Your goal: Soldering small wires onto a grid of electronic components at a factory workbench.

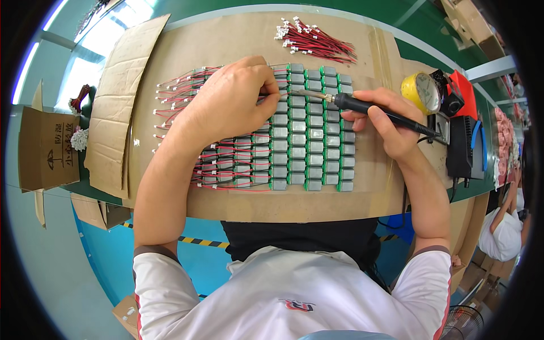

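While right hand (391,116) holds soldering iron (347,102) | grey modules (297,126) lie beneath and between hands | left hand (241,99) curled, hold unclear

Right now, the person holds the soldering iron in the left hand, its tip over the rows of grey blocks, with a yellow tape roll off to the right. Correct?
Not quite: the head view shows the soldering iron in the right hand, not the left. The rest stands.
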{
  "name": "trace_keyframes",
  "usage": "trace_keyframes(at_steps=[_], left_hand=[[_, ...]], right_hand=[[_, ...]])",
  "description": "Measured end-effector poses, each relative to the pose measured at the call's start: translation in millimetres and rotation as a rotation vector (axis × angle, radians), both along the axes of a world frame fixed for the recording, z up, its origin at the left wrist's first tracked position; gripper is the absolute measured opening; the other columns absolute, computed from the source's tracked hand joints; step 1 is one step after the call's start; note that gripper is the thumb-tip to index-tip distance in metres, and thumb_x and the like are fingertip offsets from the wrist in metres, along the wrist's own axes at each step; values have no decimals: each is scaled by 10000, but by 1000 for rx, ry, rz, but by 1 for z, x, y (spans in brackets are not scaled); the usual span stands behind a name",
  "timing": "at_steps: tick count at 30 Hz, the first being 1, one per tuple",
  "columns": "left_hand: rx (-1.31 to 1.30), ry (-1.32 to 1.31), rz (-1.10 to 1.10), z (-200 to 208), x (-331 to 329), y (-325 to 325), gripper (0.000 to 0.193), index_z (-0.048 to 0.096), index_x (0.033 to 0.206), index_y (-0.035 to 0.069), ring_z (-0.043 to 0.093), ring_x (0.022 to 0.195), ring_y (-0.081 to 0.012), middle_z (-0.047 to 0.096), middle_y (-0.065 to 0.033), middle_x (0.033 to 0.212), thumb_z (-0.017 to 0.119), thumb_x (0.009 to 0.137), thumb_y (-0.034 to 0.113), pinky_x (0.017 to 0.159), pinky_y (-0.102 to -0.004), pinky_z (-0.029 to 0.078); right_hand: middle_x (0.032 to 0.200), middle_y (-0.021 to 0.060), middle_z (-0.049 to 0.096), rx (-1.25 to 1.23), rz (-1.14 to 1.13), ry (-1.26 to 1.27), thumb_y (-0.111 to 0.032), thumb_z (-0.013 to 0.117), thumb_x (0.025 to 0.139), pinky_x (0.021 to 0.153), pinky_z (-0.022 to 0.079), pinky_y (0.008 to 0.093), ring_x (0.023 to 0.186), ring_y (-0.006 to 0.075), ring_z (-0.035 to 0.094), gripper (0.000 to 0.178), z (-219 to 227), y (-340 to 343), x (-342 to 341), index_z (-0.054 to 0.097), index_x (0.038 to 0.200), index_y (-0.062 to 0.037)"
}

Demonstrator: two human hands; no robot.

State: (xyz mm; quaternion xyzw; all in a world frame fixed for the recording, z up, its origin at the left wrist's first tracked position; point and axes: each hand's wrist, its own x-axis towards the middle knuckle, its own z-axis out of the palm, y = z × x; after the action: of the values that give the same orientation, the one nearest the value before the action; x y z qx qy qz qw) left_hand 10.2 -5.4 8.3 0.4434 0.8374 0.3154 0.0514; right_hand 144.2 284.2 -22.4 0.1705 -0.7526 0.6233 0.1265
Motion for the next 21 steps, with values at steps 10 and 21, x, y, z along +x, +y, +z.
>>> trace_keyframes(at_steps=[10,21], left_hand=[[6,42,-12,-3,0,0,77,674,861,-31,659,747,-270,650,-132,903,719,854,30,712,-371,552],[-11,37,-9,-2,0,0,80,681,866,-37,665,752,-261,653,-130,905,727,853,27,721,-367,557]], right_hand=[[990,154,739,-6,-3,-32,42,588,1004,736,626,276,806,196,787,275,-1,0,1,721,1241,90],[987,151,740,18,-17,-36,47,588,995,728,624,272,803,192,789,274,1,0,2,727,1228,85]])
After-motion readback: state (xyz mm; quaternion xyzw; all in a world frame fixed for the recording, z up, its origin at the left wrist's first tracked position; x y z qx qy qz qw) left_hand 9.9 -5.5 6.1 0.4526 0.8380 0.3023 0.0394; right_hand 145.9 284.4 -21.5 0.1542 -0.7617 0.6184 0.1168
